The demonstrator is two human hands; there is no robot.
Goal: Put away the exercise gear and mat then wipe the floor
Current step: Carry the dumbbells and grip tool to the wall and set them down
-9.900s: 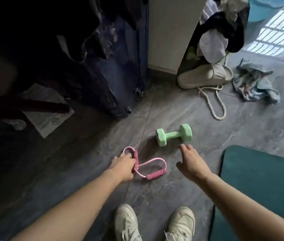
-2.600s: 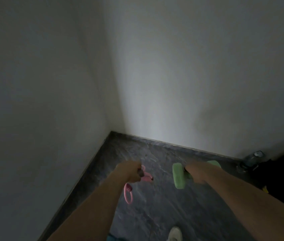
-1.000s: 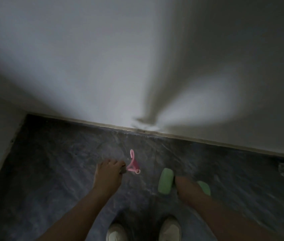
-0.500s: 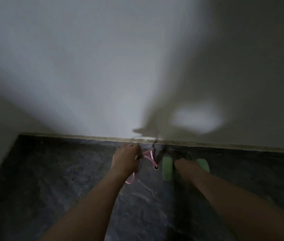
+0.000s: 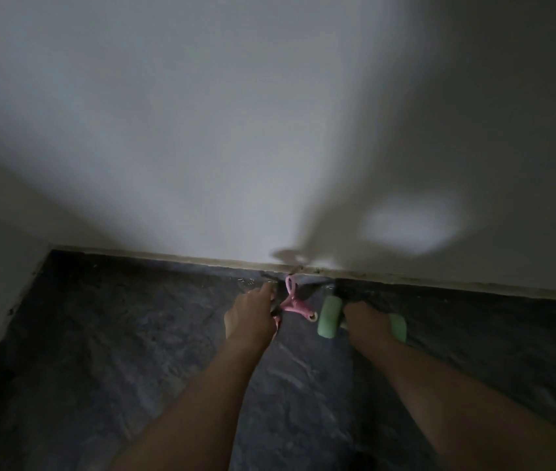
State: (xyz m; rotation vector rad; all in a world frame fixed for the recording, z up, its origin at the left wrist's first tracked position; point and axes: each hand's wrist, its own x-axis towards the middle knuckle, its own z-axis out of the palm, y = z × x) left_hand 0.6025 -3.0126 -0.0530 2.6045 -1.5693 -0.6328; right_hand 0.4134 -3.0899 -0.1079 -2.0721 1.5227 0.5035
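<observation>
Two pieces of gear are in my hands, both low down by the foot of the white wall (image 5: 202, 147). My left hand (image 5: 249, 316) grips the pink resistance band (image 5: 295, 302) by one of its handles, fingers curled round it with the knuckles up; the rest of the band spills out to the right of my fist, one loop reaching up toward the skirting strip (image 5: 168, 258) and a pink foam handle lying slantwise just beside the dumbbell. Whether the band touches the floor I cannot tell, as the light is dim and the edges are smeared.

My right hand (image 5: 366, 321) is wrapped over the bar of the green dumbbell (image 5: 329, 317), fingers closed round it so the bar itself is hidden. One green head sticks out to the left of my hand, the other shows to the right behind my wrist. The dumbbell sits close to the wall, just short of the skirting, over the dark marbled floor (image 5: 117, 334).

Both my forearms stretch forward from the bottom of the view, bare, and their shadows fall on the wall above the hands.
</observation>
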